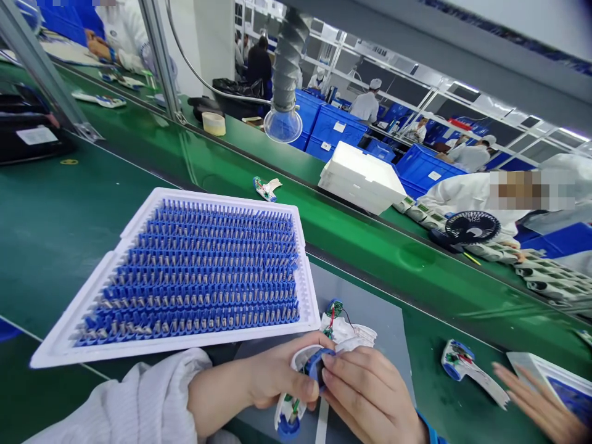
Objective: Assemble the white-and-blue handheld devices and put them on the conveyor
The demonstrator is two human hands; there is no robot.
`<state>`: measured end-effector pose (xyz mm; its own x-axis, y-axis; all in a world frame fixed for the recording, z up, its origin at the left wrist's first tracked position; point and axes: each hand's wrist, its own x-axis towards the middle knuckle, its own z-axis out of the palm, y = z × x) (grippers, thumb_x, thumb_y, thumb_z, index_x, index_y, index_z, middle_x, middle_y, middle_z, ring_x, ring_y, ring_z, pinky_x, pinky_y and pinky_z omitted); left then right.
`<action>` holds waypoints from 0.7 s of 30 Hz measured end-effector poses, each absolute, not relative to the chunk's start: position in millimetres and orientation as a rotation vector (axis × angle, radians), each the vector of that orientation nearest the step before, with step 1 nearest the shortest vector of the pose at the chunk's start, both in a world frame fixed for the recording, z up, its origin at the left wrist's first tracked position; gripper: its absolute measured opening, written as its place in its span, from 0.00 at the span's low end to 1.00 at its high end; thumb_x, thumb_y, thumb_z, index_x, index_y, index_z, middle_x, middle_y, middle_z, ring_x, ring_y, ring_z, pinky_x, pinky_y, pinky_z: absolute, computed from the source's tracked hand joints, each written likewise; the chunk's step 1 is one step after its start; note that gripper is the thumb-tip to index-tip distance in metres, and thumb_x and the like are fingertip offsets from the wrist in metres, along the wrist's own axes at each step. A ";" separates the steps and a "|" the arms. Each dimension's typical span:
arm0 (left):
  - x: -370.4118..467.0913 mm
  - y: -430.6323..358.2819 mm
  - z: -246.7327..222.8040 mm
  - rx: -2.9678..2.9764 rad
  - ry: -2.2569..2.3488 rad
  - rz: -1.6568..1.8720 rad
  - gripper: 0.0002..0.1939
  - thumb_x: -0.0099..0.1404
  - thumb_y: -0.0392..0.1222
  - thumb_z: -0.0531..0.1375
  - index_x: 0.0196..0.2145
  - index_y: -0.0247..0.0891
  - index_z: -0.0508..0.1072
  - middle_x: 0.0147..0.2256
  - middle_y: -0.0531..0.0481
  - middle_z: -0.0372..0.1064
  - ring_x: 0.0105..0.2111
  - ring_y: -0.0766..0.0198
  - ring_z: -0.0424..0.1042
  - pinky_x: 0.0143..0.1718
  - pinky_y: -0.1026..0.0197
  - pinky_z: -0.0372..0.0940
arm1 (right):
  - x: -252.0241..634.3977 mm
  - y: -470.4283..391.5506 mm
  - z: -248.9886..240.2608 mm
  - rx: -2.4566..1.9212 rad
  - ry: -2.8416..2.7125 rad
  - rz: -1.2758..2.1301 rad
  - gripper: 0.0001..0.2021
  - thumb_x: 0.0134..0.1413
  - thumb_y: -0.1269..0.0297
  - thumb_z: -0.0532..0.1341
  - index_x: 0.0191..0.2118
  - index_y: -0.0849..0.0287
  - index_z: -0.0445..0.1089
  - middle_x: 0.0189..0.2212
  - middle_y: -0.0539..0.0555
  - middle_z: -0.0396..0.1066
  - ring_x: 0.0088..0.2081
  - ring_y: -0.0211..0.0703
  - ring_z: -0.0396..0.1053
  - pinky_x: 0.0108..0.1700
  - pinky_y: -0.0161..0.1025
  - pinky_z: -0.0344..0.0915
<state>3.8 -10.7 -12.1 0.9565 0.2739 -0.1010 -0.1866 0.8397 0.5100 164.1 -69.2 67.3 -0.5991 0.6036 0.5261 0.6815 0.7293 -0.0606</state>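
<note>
My left hand [277,370] is closed around a white pistol-shaped housing [300,357], with a green circuit board and a blue cap [289,427] at its lower end. The fingers of my right hand [370,394] pinch the blue end piece [314,362] at the housing's upper end, whose dark face is partly covered. Just beyond my hands, a second opened white housing [354,333] lies on a grey mat [388,327], with red wires and a small circuit board [333,306] showing.
Left of my hands stands a white tray [176,353] with rows of blue-and-metal pieces. Another housing [481,376] lies on the right, near another person's blurred hand [541,401]. One more [267,189] rests on the green conveyor [370,246]. A clear suction hood [283,125] hangs above.
</note>
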 end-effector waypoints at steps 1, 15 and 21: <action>4.2 -10.5 -11.3 0.518 0.178 0.250 0.38 0.31 0.52 0.75 0.38 0.37 0.63 0.24 0.59 0.63 0.21 0.76 0.62 0.23 0.72 0.60 | 164.5 -68.6 67.1 -0.982 -2.409 -0.181 0.07 0.61 0.72 0.56 0.41 0.63 0.71 0.34 0.56 0.76 0.37 0.40 0.73 0.41 0.36 0.70; 6.6 -9.8 -11.6 0.540 0.186 0.228 0.37 0.31 0.47 0.75 0.38 0.35 0.64 0.25 0.57 0.68 0.22 0.75 0.65 0.22 0.73 0.57 | 159.6 -58.0 67.3 -0.974 -2.086 0.225 0.11 0.55 0.79 0.56 0.42 0.59 0.63 0.29 0.53 0.71 0.29 0.38 0.67 0.33 0.39 0.67; 7.3 -9.7 -11.5 0.530 0.190 0.197 0.36 0.31 0.44 0.76 0.36 0.36 0.64 0.25 0.59 0.68 0.22 0.76 0.66 0.23 0.73 0.58 | 164.3 -56.4 61.8 -1.008 -2.140 0.361 0.15 0.52 0.81 0.56 0.45 0.59 0.62 0.31 0.54 0.70 0.30 0.40 0.65 0.35 0.41 0.65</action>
